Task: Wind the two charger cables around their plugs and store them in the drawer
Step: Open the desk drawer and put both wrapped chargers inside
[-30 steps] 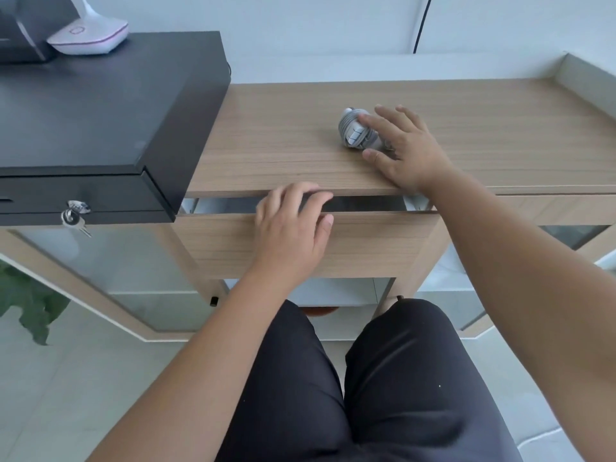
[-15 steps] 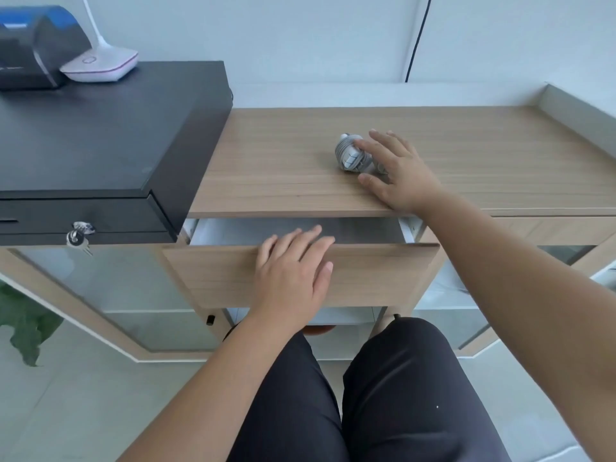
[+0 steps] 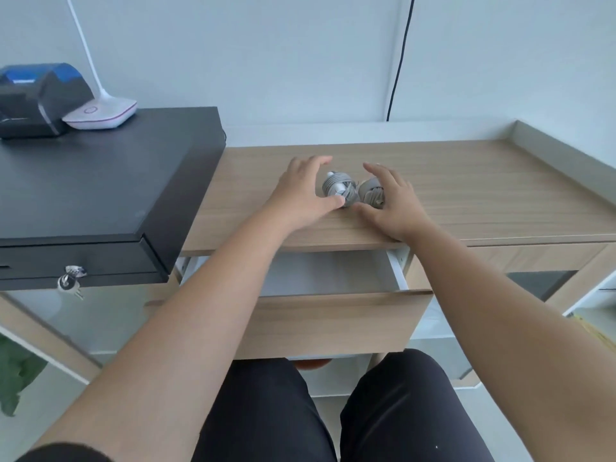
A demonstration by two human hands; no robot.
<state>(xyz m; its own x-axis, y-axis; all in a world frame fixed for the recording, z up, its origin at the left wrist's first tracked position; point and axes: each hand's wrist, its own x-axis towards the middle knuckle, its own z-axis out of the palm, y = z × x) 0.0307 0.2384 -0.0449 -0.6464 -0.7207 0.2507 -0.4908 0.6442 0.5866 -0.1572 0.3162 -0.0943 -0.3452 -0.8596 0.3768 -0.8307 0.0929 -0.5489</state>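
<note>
Chargers, two gray wound bundles, sat touching on the bench point(image 3: 466, 181): left charger point(image 3: 338, 192), right charger point(image 3: 371, 195). My left hand point(image 3: 301, 198) and right hand point(image 3: 396, 205) cupped them from either side with fingers spread. Below, the drawer point(image 3: 333, 325) stood pulled out.

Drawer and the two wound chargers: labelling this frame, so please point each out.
drawer point(image 3: 333, 325), head view, on its wooden front panel.
left charger bundle point(image 3: 340, 191), head view, on its wound grey cable.
right charger bundle point(image 3: 371, 194), head view, on its wound cable.
</note>
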